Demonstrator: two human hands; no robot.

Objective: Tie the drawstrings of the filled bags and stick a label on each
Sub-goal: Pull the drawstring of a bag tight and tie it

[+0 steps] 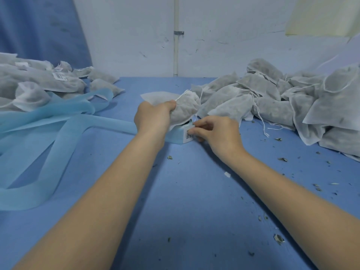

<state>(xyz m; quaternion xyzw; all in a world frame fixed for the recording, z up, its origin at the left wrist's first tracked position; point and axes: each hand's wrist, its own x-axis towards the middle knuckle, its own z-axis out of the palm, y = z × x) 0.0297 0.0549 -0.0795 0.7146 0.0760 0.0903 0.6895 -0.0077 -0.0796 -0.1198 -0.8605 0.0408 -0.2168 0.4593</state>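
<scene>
- My left hand [153, 117] holds one filled bag [185, 109], with my fingers and thumb curled round its gathered top. The bag sits just above the label roll [180, 136] in the middle of the blue table [194, 211].
- My right hand [218, 133] is at the end of the roll. My fingertips [194, 131] pinch close together on a white barcode label [188, 135].
- I think I am on the sticker step now. This bag's top looks pulled shut, but I cannot tell if the knot is done.
- Next I need to peel the label off clean and press it flat on the bag.
- The pile on my right [282, 98] has loose strings, so those bags wait for me. The pile on my left [48, 82] shows labels already.
- The empty blue backing strip [58, 133] curls off to my left.
</scene>
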